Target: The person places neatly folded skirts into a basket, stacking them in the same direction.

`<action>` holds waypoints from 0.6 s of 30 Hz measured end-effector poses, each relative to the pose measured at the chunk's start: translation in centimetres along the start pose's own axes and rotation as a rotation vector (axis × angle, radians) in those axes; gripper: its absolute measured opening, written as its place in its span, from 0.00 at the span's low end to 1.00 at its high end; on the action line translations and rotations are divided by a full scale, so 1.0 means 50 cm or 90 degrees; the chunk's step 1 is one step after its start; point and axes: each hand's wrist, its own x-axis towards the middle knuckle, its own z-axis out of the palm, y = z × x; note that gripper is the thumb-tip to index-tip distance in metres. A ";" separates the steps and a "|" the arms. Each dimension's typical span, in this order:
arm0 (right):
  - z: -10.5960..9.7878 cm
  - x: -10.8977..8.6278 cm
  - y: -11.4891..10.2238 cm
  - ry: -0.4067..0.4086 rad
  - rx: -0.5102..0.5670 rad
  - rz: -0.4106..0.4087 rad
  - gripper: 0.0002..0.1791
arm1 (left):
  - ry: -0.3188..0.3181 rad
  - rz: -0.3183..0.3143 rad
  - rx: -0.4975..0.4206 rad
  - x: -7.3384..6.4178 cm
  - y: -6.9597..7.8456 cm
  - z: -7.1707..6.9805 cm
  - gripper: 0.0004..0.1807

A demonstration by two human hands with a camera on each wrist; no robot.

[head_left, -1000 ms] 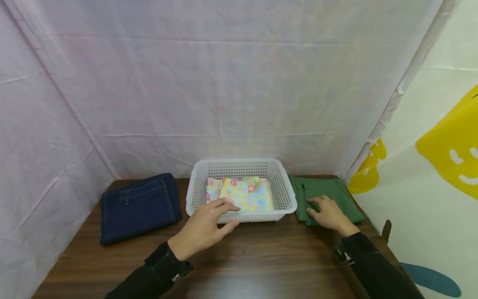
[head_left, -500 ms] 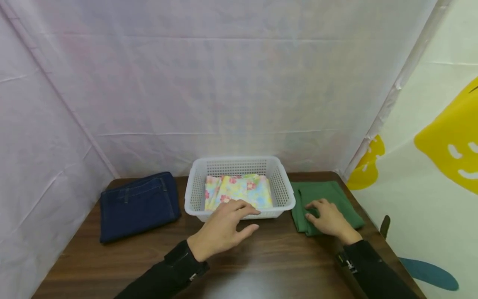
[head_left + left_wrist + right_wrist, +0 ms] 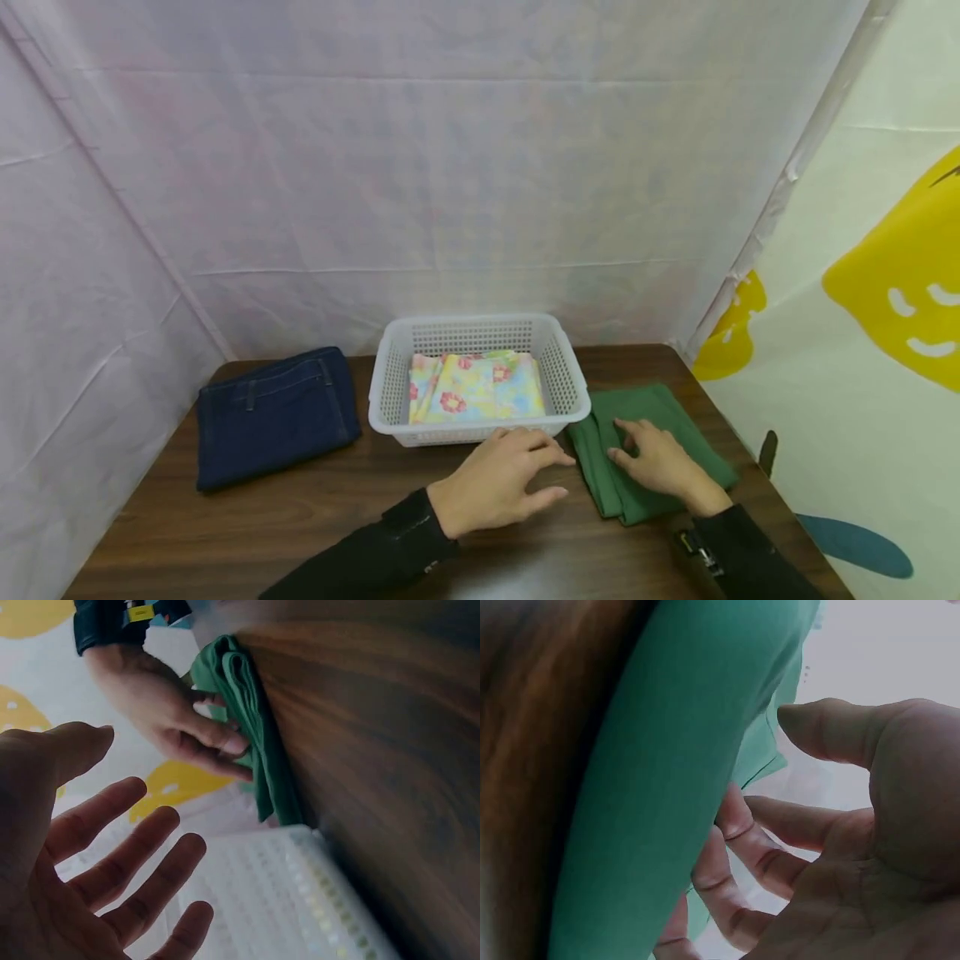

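Observation:
A folded green garment (image 3: 667, 412) lies on the table to the right of a white plastic basket (image 3: 381, 392). My right hand (image 3: 660, 462) rests its fingertips on top of the garment. In the right wrist view, the fingers (image 3: 724, 881) touch the green cloth, while the thumb stands apart from it. My left hand (image 3: 506, 483) hovers in front of the basket, left of the green garment, holding nothing. Its fingers (image 3: 161, 874) are spread in the left wrist view. Inside the basket sits a folded floral cloth (image 3: 480, 387) in yellow, pink and blue.
Folded dark blue jeans (image 3: 273, 421) lie on the left side of the brown wooden table (image 3: 300, 521). A pale fabric wall (image 3: 450, 183) rises right behind the basket, and a printed white sheet (image 3: 847, 333) with yellow shapes bounds the right side.
The green garment has slid toward me and turned slightly under my right hand. My left hand has moved right, from in front of the basket's left part toward the garment.

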 end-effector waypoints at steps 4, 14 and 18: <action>0.000 -0.011 -0.012 -0.028 0.046 0.011 0.33 | -0.040 0.015 0.004 0.022 0.004 0.026 0.23; 0.003 -0.043 -0.047 -0.089 0.110 0.064 0.27 | -0.154 0.005 0.011 0.063 0.012 0.099 0.27; -0.001 -0.058 -0.056 -0.107 0.106 0.042 0.28 | -0.194 -0.006 0.023 0.075 0.014 0.120 0.28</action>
